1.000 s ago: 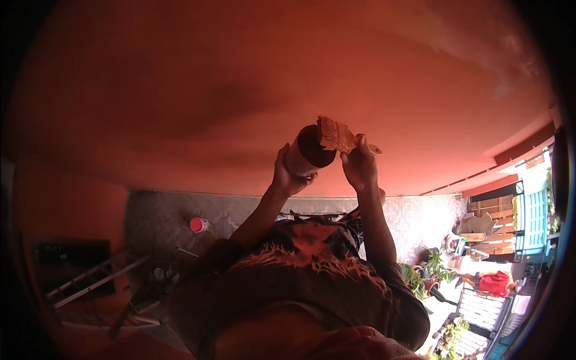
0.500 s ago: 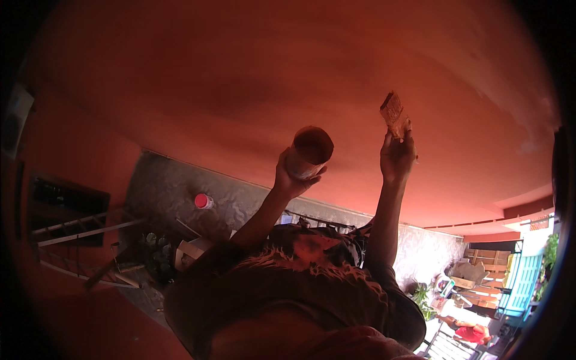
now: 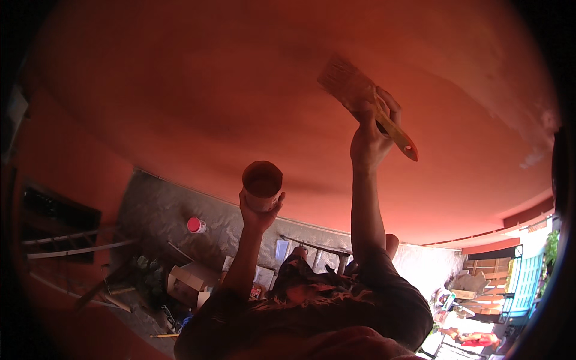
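Note:
A wide paintbrush [image 3: 348, 86] with a yellowish handle is gripped in my right hand [image 3: 369, 146], raised in front of the orange-red wall [image 3: 198, 102]. Its bristles point up and left, at or very near the wall; I cannot tell whether they touch. The handle's end, with a hole in it, sticks out to the lower right. Lower and to the left, my left hand [image 3: 259, 217] is wrapped round a round paint pot [image 3: 263, 193] with an open, dark top. What fills the pot is too dark to make out.
On the grey floor stands a small tub with a red lid [image 3: 195, 225]. A cardboard box [image 3: 185, 284] and a ladder [image 3: 78, 249] are at the lower left. Beneath me runs a dark rack or ladder [image 3: 321, 251]. A person in red [image 3: 479, 339] is far off at the lower right.
My right hand has moved up and left with the paintbrush, which has turned so its handle shows. The left hand and pot have shifted down and left.

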A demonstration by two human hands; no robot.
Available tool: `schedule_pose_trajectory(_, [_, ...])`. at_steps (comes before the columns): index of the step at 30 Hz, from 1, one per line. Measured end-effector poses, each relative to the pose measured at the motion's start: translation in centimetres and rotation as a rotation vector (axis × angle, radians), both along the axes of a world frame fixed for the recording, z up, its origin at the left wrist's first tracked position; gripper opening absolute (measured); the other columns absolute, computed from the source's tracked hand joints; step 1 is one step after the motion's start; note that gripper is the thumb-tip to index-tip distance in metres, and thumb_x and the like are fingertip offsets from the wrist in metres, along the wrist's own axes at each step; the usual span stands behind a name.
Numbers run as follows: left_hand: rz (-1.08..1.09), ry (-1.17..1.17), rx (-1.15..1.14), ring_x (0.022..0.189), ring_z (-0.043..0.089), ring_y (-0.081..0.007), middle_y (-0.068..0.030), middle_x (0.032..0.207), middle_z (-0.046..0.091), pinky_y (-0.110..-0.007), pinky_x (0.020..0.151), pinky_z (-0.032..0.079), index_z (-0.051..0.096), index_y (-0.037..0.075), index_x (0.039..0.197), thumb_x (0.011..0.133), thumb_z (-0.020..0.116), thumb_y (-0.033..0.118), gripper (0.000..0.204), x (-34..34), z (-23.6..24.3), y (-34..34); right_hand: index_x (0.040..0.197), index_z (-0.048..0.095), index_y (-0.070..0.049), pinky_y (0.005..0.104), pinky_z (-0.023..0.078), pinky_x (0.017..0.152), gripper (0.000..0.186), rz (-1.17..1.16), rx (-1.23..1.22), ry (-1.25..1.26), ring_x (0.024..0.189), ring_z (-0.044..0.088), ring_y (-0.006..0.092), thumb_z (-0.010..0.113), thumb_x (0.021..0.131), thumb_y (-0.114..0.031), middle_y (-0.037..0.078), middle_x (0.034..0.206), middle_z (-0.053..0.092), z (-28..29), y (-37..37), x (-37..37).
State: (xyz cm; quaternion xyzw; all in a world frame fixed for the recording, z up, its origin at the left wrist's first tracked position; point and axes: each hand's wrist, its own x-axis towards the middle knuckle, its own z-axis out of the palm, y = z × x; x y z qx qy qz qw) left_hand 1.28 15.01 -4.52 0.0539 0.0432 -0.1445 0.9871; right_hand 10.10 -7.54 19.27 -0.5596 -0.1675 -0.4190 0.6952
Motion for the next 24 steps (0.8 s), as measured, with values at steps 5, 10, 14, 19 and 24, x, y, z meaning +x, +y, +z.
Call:
schedule_pose_trajectory(5, [0.051, 0.059, -0.029, 0.116, 0.059, -0.0376, -0.0151, 0.125, 0.061, -0.048, 0.096, 0.057, 0.054, 0.010, 0.137, 0.085, 0.066, 0.057, 0.071, 0.0, -2.0, 1.2, 0.119, 0.060, 0.001, 0.0375, 0.053, 0.091, 0.030, -0.101, -0.094, -0.128, 0.109, 0.063, 0.0214, 0.071, 0.092, -0.007, 0.012, 0.116, 0.063, 1.2, 5.2, 2.3])
schedule_pose_trajectory(10, [0.083, 0.149, 0.040, 0.112, 0.061, -0.0379, -0.0146, 0.125, 0.060, -0.045, 0.082, 0.060, 0.052, 0.011, 0.136, 0.087, 0.060, 0.063, 0.072, -0.2, -3.3, 1.1, 0.113, 0.061, 0.002, 0.0334, 0.054, 0.083, 0.028, -0.124, -0.147, -0.209, 0.097, 0.065, 0.0188, 0.074, 0.090, -0.008, 0.011, 0.108, 0.067, 1.7, 6.4, 5.3])
schedule_pose_trajectory(14, [0.027, 0.086, 0.010, 0.113, 0.061, -0.0382, -0.0155, 0.124, 0.060, -0.045, 0.087, 0.061, 0.051, 0.010, 0.136, 0.088, 0.061, 0.062, 0.072, 0.3, -3.7, 0.9, 0.110, 0.061, 0.003, 0.0297, 0.053, 0.081, 0.027, -0.341, -0.103, -0.227, 0.091, 0.064, 0.0164, 0.074, 0.091, -0.011, 0.011, 0.106, 0.067, 0.9, 1.6, 5.7])
schedule_pose_trajectory(19, [-0.044, 0.074, -0.047, 0.119, 0.056, -0.0417, -0.0160, 0.130, 0.058, -0.049, 0.090, 0.060, 0.052, 0.011, 0.139, 0.083, 0.069, 0.058, 0.075, 1.7, -6.4, 1.0, 0.106, 0.061, 0.007, 0.0330, 0.055, 0.082, 0.023, -0.866, -0.040, -0.251, 0.088, 0.066, 0.0206, 0.070, 0.091, -0.008, 0.014, 0.097, 0.068, -0.4, -12.7, 2.7])
schedule_pose_trajectory(24, [-0.029, 0.078, -0.036, 0.120, 0.056, -0.0402, -0.0170, 0.129, 0.057, -0.047, 0.092, 0.060, 0.051, 0.009, 0.138, 0.085, 0.067, 0.058, 0.074, 2.3, -6.8, 0.3, 0.108, 0.070, 0.012, 0.0353, 0.058, 0.082, 0.023, -0.699, -0.148, -0.492, 0.095, 0.070, 0.0279, 0.064, 0.091, -0.002, 0.021, 0.105, 0.073, 2.7, -17.1, -1.4])
